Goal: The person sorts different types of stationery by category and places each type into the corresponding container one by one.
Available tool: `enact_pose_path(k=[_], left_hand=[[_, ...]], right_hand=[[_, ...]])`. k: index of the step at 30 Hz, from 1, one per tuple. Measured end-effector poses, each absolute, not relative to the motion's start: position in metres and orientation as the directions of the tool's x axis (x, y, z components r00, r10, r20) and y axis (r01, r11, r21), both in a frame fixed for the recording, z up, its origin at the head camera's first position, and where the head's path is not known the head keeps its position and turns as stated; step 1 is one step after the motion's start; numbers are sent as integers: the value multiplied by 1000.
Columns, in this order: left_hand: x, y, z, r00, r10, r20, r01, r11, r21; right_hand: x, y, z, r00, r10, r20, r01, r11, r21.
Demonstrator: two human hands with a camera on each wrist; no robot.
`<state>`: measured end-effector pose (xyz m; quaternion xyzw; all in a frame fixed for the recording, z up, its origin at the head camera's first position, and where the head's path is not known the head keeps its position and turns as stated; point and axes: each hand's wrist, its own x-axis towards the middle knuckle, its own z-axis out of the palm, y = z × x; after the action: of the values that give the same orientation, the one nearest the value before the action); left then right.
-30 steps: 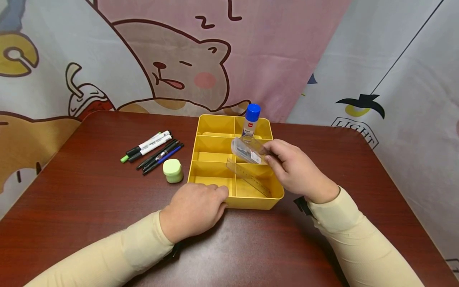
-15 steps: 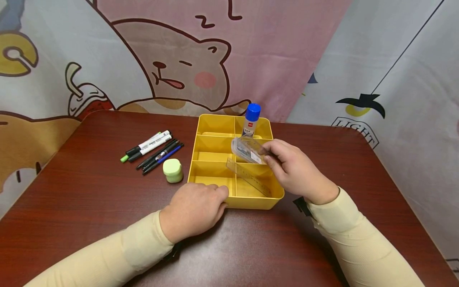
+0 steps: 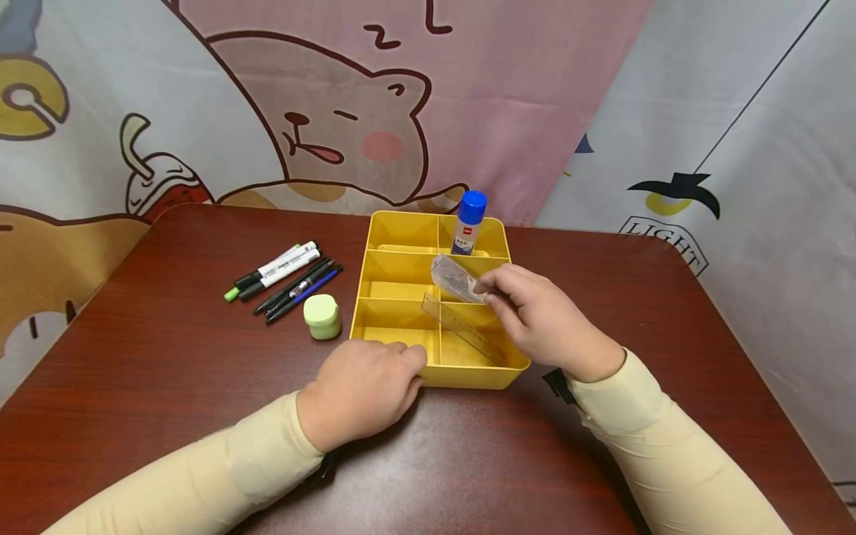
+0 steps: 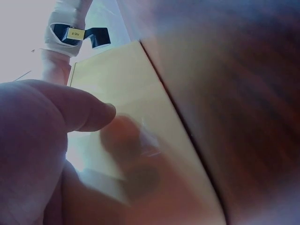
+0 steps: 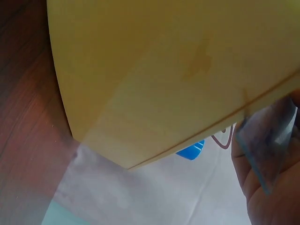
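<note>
A yellow divided organizer box (image 3: 394, 291) sits on the table. My left hand (image 3: 368, 386) grips its front wall, fingers over the rim; the left wrist view shows the thumb against the outer side. Above the middle right compartment, my right hand (image 3: 545, 319) pinches a small clear plastic case (image 3: 455, 279) with a white label, tilted. Part of that case (image 5: 269, 140) appears between the fingers in the right wrist view. A transparent ruler (image 3: 464, 331) leans in the front right compartment, its upper end over the divider. A glue stick (image 3: 467, 234) with a blue cap stands in the back right compartment.
Left of the box lie two white markers (image 3: 287, 269), with a green tip showing beside them, and several dark and blue pens (image 3: 299, 290). Nearer the box stands a small light green lidded container (image 3: 322, 317). A printed cloth (image 3: 508, 89) hangs behind the table.
My right hand has shifted slightly left and turned, tipping the clear case so that its side looks narrower. My left hand and the organizer box have stayed in place.
</note>
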<state>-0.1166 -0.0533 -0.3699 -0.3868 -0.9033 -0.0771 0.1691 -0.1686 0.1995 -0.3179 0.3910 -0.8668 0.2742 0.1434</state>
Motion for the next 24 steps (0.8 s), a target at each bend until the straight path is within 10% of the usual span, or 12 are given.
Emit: enact_pose_path(k=[24], left_hand=[[-117,-53,-369,-647,674,357,723,691,7]], right_hand=[[-169,198,-320,-667,-606,433,-744,568,-351]])
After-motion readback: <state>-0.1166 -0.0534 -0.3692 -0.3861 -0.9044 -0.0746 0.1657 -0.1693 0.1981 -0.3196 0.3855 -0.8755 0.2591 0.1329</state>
